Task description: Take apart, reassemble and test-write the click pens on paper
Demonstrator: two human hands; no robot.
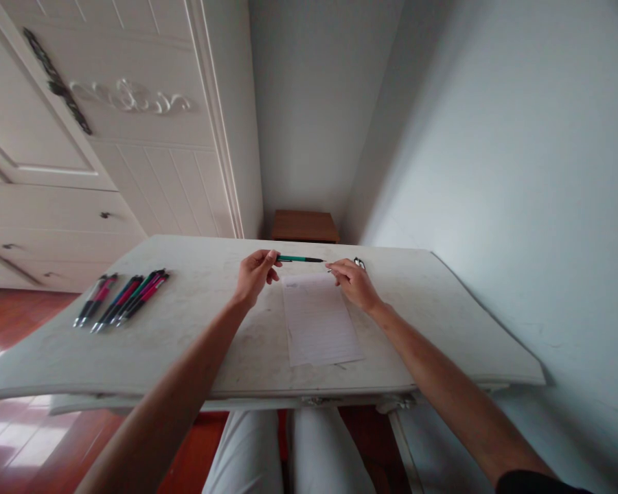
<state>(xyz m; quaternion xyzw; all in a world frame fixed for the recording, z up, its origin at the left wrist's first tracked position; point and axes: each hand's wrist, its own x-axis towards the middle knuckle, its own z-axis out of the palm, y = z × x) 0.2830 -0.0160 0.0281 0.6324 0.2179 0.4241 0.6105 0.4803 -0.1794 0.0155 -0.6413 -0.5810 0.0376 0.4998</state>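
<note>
My left hand (258, 274) is closed around the rear end of a green pen (299, 259) with a black front section. The pen is held level above the table, its thin front end pointing right. Just off that end is my right hand (354, 281), its thumb and fingers pinched together. A tiny silver bit shows at those fingertips, too small to name. Below both hands lies a lined sheet of paper (320, 322). Partly hidden behind my right hand, a small black and silver object (359, 263) rests on the table.
Several pens (128, 300) in pink, green, blue and black lie in two groups on the left of the white table (200, 343). A white cabinet (185, 171) stands at the left, a wall (494, 171) at the right. Beyond the far edge is a brown wooden piece (305, 224).
</note>
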